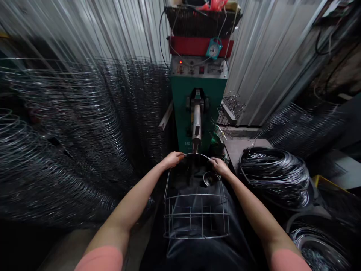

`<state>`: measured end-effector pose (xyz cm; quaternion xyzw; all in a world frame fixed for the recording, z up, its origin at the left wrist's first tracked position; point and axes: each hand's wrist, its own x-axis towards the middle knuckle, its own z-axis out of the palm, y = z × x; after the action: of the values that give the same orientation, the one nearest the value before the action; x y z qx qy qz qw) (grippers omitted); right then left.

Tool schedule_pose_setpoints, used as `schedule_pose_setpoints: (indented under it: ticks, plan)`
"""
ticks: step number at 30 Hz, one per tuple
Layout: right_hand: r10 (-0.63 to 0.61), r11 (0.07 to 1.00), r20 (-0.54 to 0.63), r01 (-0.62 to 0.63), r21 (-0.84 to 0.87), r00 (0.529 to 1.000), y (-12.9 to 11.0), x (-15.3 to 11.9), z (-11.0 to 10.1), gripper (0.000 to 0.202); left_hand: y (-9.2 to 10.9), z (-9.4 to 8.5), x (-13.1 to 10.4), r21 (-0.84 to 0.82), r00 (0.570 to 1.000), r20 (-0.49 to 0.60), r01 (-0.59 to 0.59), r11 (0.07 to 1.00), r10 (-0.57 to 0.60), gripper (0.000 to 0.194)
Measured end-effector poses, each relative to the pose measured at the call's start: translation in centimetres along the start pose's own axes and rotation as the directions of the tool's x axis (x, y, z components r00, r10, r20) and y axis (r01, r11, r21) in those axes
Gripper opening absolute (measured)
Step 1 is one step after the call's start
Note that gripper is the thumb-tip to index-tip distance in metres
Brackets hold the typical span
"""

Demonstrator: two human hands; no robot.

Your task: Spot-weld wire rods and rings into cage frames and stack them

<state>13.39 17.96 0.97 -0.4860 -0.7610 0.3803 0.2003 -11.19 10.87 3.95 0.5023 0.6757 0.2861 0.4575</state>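
Note:
A wire frame with a grid of thin rods lies over the dark apron on my lap, its curved far end reaching up to the machine. My left hand pinches the curved wire on its left side. On the right side of the same curve, my right hand is closed on the wire. Between the hands, the arc touches or sits just under the tip of the machine's metal electrode arm; the exact contact is too small to tell. A small round metal bowl is beside the frame, below my right hand.
The green machine stands ahead, with a teal clock on it. Tall stacks of wire rings fill the left. At the right are a bundle of wire rods and a lower container of metal pieces.

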Motion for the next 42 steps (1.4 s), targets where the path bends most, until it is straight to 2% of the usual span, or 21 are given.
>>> schedule_pose_setpoints:
  ticks: [12,17,21,24,26,29,31,32,33,35,36,37,38,39,40,42]
  plan:
    - [0.025,0.999,-0.028,-0.023,0.047,0.999,-0.1,-0.1,0.3,0.029,0.2,-0.4,0.0,-0.002,1.0,0.0,-0.019,1.0,0.019,0.036]
    - [0.013,0.994,-0.044,-0.008,0.11,0.999,0.7,0.1,0.6,0.029,0.3,-0.4,-0.1,0.031,0.999,-0.009,-0.037,0.999,0.038,0.041]
    - [-0.014,0.981,-0.059,0.025,0.194,0.998,1.9,-0.4,1.5,0.033,0.8,0.0,-0.7,0.06,0.995,-0.057,-0.08,0.995,0.083,0.038]
    - [-0.035,0.959,-0.06,0.05,0.278,0.998,2.6,-1.2,2.4,0.04,2.3,0.5,-2.0,0.091,0.989,-0.091,-0.104,0.99,0.112,0.033]
    - [-0.045,0.941,-0.061,0.062,0.332,0.997,2.8,-1.6,3.1,0.046,3.9,0.6,-3.6,0.131,0.985,-0.078,-0.143,0.981,0.154,0.035]
    - [-0.087,0.904,-0.108,0.124,0.409,0.99,2.9,-2.2,3.8,0.047,5.1,0.3,-7.3,0.167,0.946,-0.059,-0.306,0.937,0.319,0.049]
    - [-0.115,0.864,-0.164,0.18,0.471,0.98,3.4,-2.6,4.1,0.044,3.6,0.0,-10.5,0.144,0.896,-0.144,-0.401,0.905,0.42,0.053]
    - [-0.112,0.841,-0.183,0.191,0.506,0.977,3.7,-2.8,4.1,0.043,2.0,0.1,-12.2,0.114,0.886,-0.22,-0.391,0.913,0.407,0.053]
    - [-0.094,0.821,-0.189,0.183,0.54,0.977,4.2,-2.9,4.1,0.043,-0.3,0.4,-13.9,0.054,0.893,-0.3,-0.334,0.941,0.335,0.053]
    - [-0.029,0.791,-0.172,0.128,0.598,0.985,5.4,-3.1,4.2,0.045,-5.8,1.9,-17.1,-0.161,0.943,-0.327,-0.113,0.981,0.055,0.054]
    - [0.002,0.777,-0.161,0.1,0.622,0.987,5.9,-3.2,4.3,0.045,-8.7,3.0,-18.5,-0.271,0.964,-0.227,0.075,0.959,-0.14,0.057]
    - [0.027,0.761,-0.154,0.08,0.644,0.988,6.4,-3.1,4.5,0.046,-11.4,4.4,-19.7,-0.363,0.953,-0.124,0.216,0.906,-0.277,0.058]
    - [0.044,0.745,-0.148,0.067,0.663,0.988,6.8,-3.0,4.7,0.047,-13.6,5.9,-20.6,-0.453,0.938,-0.023,0.3,0.84,-0.347,0.057]
    - [0.056,0.729,-0.148,0.061,0.682,0.987,7.0,-2.9,5.1,0.047,-15.2,7.4,-21.3,-0.544,0.932,0.069,0.334,0.77,-0.356,0.055]
    - [0.064,0.713,-0.149,0.059,0.698,0.987,7.1,-2.7,5.5,0.047,-16.2,8.8,-21.7,-0.648,0.942,0.117,0.312,0.694,-0.314,0.052]
    - [0.065,0.696,-0.153,0.064,0.715,0.986,6.9,-2.3,6.4,0.048,-16.5,10.8,-21.6,-0.801,0.968,0.096,0.213,0.559,-0.231,0.047]
